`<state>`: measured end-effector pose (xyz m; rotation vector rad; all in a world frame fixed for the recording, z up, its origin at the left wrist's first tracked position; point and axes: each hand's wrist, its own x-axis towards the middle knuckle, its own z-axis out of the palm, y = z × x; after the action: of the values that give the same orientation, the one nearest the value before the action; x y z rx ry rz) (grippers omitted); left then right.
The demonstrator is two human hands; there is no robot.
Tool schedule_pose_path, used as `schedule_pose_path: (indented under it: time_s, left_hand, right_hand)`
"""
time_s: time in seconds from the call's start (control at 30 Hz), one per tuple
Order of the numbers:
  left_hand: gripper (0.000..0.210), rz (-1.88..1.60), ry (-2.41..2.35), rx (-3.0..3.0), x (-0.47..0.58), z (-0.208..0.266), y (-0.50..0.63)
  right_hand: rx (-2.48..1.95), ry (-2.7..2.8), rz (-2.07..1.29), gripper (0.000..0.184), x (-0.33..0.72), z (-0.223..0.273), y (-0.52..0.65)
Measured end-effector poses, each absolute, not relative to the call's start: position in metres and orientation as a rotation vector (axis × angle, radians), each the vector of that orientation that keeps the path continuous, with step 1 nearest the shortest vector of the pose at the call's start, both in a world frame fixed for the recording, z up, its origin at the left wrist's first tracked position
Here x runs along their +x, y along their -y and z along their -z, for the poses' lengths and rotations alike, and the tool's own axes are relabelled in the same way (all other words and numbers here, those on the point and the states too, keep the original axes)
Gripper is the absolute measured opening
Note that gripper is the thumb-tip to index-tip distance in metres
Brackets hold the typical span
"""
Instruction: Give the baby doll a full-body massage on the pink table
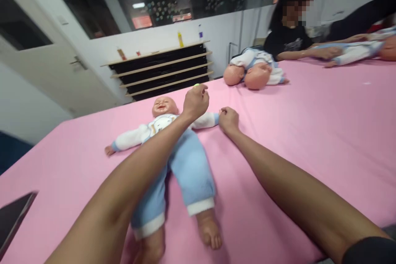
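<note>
- Pink counter [309,132] is nearest to the camera and fills most of the view; both forearms reach out over it.
- On it a doll [182,161] lies on its back, head away from the camera, feet toward it, in blue trousers and a white top with a bib.
- Its one arm lies stretched flat to the left; the other arm goes to the right, toward the right hand.
- Right hand [229,119] is closed around the end of that arm, at the doll's wrist or hand, low on the counter.
- Left hand [195,102] is raised above the doll's chest, fingers curled shut on a small green thing [196,86]; what it is, I cannot tell.
- As I judge it, the doll is dressed and lying in place, and the work with the green thing is only starting.
- Two more dolls [252,72] lie further back, and another person [287,37] leans on the counter there.
- Wooden shelves [163,70] stand at the wall behind.
- One dark flat object [14,214] sits at the left edge.
</note>
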<state>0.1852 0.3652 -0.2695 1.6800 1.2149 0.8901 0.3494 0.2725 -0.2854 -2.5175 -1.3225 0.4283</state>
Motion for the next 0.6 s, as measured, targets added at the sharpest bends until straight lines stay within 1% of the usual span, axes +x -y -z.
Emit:
schedule_pose_path:
  time_s: [0.1,0.2,0.37,0.43,0.5,0.6]
  left_hand:
    - [0.034,-0.928,-1.296,1.687,0.121,0.278,-0.362]
    - [0.042,-0.848,-1.493,1.663,0.037,0.303,-0.331]
    - [0.067,-0.432,-1.897,1.603,-0.081,0.361,-0.255]
    - [0.072,-0.245,-2.003,1.49,-0.109,0.382,-0.237]
    - [0.067,-0.11,-2.037,1.355,-0.128,0.399,-0.229]
    - [0.048,-0.091,-2.026,1.235,-0.144,0.412,-0.227]
  right_hand:
    - [-2.499,1.355,-0.39,0.033,0.351,0.296,-0.267]
    - [-2.5,1.37,-0.387,0.033,0.352,0.305,-0.267]
    - [-2.48,1.383,-0.373,0.032,0.353,0.31,-0.264]
    - [-2.474,1.392,-0.341,0.031,0.351,0.311,-0.261]
    - [-2.469,1.415,-0.319,0.031,0.346,0.311,-0.258]
    - [-2.477,1.456,-0.278,0.031,0.33,0.301,-0.255]
